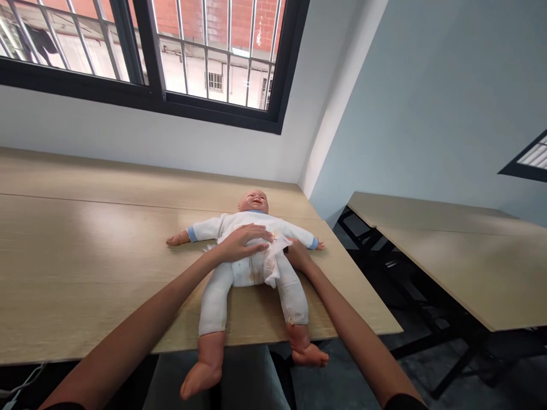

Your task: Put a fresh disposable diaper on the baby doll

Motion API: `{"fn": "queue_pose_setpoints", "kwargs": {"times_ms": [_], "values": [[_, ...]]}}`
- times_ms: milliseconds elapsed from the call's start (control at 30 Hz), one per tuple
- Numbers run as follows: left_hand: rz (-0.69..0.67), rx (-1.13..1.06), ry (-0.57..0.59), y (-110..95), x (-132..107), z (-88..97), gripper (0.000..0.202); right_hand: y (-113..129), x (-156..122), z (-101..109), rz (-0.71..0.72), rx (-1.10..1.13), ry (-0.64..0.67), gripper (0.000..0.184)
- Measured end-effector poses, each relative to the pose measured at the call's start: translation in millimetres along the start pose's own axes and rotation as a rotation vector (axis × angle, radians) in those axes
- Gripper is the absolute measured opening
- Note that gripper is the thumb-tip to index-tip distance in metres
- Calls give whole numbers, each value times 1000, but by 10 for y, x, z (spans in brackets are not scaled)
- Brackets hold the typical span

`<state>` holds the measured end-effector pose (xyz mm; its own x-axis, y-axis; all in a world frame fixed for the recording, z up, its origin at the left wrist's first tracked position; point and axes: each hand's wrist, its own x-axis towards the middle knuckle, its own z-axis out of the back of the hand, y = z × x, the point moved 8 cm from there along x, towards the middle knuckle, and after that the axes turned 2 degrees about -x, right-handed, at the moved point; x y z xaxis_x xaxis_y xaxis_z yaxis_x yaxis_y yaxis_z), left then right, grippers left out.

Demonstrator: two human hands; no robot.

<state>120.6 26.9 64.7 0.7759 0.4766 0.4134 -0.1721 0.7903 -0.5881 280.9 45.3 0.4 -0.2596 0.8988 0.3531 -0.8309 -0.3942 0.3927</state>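
Here we are at a light wood table (77, 267), with a baby doll (256, 219) lying on its back near the far end, arms thrown wide, feet hanging past the near edge. It wears a white suit with blue cuffs, and around its middle sits a white diaper (250, 272), a crumpled, stained flap (272, 267) rising on the right side.

Both hands are right in at the doll's middle! The left hand (243, 242) comes across flat on the chest, its grip spread wide, pressing down and pinching nothing. The right hand (297, 254) arrives at the right side of the waist, and this is the tricky bit: its fingers disappear behind that flap, so from this view I can't tell whether that grip is pinching the cloth or merely tucked against it.

So the work in hand looks like the diaper area, with one hand steadying and the other at the flap. The next move looks to call for a firm hold on the flap's edge, the left hand keeping the doll's body pinned. Off to the right stands a second table (461, 256), and above sits a barred window (213, 51).
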Motion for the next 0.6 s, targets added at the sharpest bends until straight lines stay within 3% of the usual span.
{"fn": "queue_pose_setpoints", "kwargs": {"times_ms": [333, 600], "values": [[-4, 4, 0, 4, 15, 2, 40, -2, -29, 42, 30, 5, -38, 11], [-6, 25, 15, 14, 17, -7, 40, -62, -44, 23, -72, -163, 57, 14]]}}
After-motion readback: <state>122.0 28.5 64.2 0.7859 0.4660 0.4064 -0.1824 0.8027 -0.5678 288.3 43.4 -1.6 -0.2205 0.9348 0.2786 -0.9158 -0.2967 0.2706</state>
